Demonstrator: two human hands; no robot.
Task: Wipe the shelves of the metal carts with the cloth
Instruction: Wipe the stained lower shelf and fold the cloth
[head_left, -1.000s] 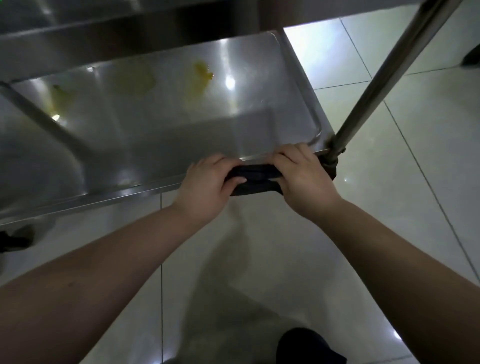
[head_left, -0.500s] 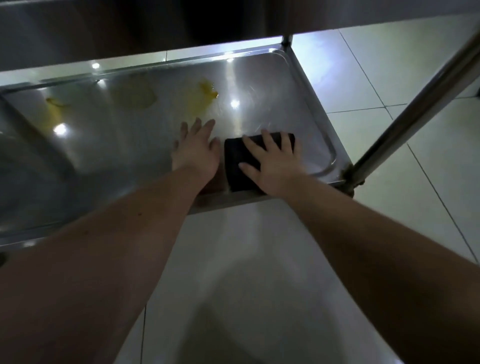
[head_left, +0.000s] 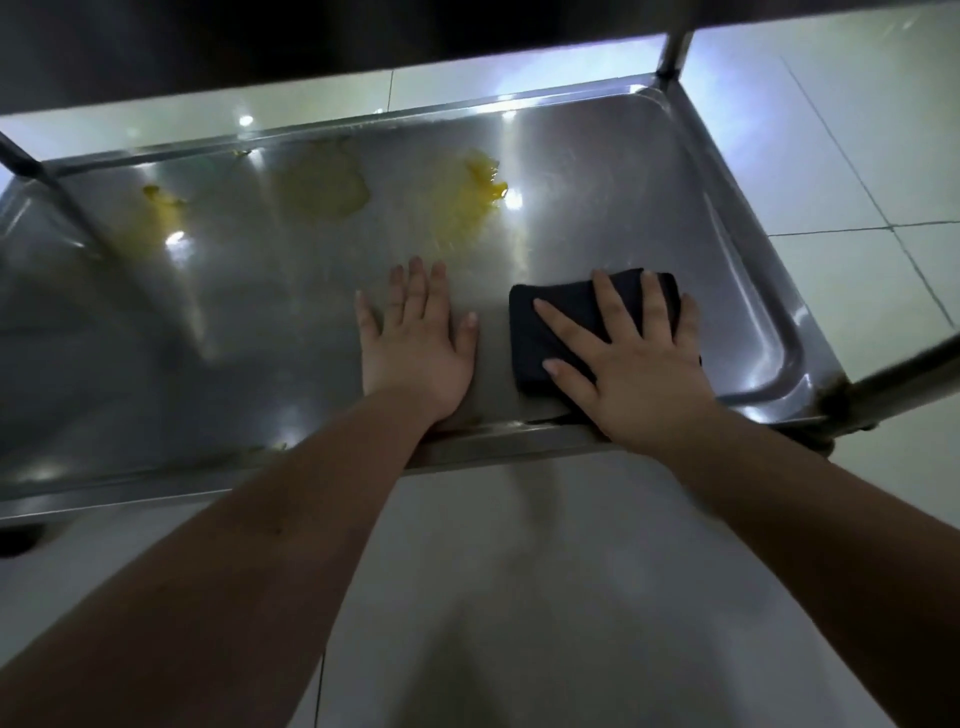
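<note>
Here, the dark folded cloth is lying on the lower shelf of the metal cart, toward its near right corner. The right hand is pressing down on it with fingers spread and straight, its grip released rather than curled round the fabric. Just beside it, apart from the cloth, the left hand is resting flat on bare metal, its grip likewise released and holding nothing. Farther back, a yellow smear is sitting beyond the left hand, with a paler patch to its left and a small yellow spot nearer the far left corner. A slanted post is crossing the near right corner, and pale floor tiles are showing around the cart.
</note>
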